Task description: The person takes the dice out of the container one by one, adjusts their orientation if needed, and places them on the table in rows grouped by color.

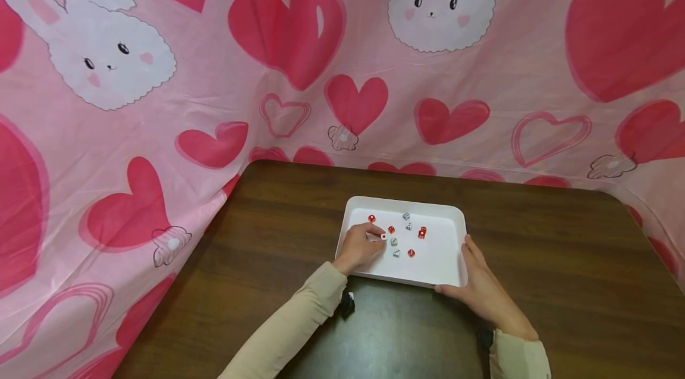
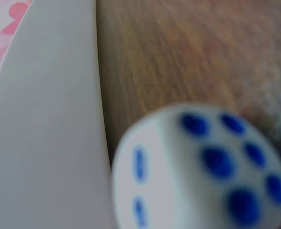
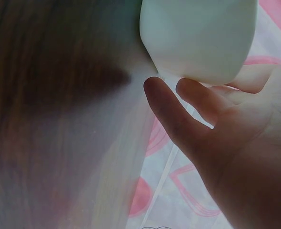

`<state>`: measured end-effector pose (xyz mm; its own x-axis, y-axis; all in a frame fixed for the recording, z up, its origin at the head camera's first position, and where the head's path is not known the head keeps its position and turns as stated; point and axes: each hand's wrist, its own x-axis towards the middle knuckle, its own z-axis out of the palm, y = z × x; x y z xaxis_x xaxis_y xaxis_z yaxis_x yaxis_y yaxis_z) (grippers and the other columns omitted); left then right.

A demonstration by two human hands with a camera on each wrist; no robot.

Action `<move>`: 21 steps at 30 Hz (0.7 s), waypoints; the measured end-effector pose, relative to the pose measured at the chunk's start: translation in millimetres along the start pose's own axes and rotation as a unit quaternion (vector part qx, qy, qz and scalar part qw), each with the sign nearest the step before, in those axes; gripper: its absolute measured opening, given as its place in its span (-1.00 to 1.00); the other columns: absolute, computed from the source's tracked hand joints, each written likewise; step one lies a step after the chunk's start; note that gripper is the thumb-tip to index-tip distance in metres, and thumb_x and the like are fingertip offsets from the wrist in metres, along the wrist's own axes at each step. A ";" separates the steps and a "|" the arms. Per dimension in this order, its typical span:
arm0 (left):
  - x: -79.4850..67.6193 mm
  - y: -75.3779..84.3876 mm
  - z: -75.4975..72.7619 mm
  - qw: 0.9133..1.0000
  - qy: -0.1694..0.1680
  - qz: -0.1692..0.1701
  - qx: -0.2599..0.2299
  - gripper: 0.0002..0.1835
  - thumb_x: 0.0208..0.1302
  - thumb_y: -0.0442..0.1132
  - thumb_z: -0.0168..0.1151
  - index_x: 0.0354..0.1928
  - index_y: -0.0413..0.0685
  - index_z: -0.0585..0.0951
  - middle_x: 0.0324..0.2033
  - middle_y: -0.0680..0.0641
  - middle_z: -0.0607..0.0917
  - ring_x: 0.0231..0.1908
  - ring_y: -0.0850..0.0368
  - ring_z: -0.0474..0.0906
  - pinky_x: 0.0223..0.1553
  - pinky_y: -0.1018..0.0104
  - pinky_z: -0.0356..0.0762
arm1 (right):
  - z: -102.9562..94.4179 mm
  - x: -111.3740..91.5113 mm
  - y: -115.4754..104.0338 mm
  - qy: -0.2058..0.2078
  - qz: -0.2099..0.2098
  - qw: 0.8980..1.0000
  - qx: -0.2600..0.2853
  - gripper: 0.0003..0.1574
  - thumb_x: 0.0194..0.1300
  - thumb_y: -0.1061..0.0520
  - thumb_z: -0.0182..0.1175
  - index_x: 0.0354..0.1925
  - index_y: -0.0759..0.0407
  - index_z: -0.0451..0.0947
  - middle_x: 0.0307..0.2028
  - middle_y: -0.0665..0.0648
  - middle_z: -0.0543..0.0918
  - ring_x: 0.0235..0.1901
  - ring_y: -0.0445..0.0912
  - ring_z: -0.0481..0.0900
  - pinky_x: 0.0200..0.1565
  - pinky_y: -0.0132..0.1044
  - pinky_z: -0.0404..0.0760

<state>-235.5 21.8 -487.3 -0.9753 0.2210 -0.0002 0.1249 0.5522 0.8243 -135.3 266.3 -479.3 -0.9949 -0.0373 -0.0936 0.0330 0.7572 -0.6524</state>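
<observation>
I'm pinching a small white die (image 1: 383, 237) between the thumb and fingertips of my left hand (image 1: 357, 248), over the left part of a white tray (image 1: 428, 266). Red dice (image 1: 411, 253) and pale dice (image 1: 396, 253) are lying scattered in the tray near it. My right hand (image 1: 486, 293) is resting loosely around the tray's near right corner, its fingers mostly straight. The brown desk (image 1: 540, 260) is carrying the tray, and a pink heart-and-rabbit cloth (image 1: 460, 81) is hanging behind and to the left.
</observation>
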 end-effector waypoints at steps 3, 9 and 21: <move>0.3 0.8 -1.4 1.000 -0.011 0.002 -0.023 -0.87 0.06 -0.33 0.37 -0.30 -0.13 0.70 -0.41 -0.05 0.72 -0.42 0.24 0.52 -0.34 0.40 0.43 | 0.1 -0.5 -0.1 0.001 -0.003 1.000 0.002 0.48 -0.09 -0.23 0.50 0.46 0.42 -0.12 0.46 0.49 -0.19 0.33 0.45 0.07 0.20 0.37 0.21; -1.3 4.6 -4.3 0.999 -0.028 -0.019 -0.036 -0.86 0.09 -0.29 0.39 -0.28 -0.12 0.71 -0.39 -0.02 0.72 -0.39 0.24 0.51 -0.31 0.40 0.45 | 0.9 -0.8 -0.1 0.003 -0.004 1.000 0.006 0.46 -0.09 -0.21 0.50 0.46 0.39 -0.10 0.46 0.48 -0.18 0.33 0.45 0.07 0.19 0.38 0.22; -5.6 11.8 -11.7 0.996 -0.052 -0.026 -0.065 -0.85 0.11 -0.24 0.41 -0.29 -0.13 0.70 -0.41 -0.02 0.70 -0.41 0.21 0.48 -0.37 0.40 0.41 | 0.8 -1.2 0.4 0.007 -0.010 1.000 0.005 0.46 -0.10 -0.21 0.51 0.45 0.42 -0.09 0.45 0.50 -0.17 0.33 0.46 0.07 0.20 0.38 0.22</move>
<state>-230.6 17.6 -470.9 -0.9550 0.2800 -0.0976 0.0433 0.4573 0.8883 -134.0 266.2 -480.0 -0.9967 -0.0422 -0.0698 0.0146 0.7493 -0.6621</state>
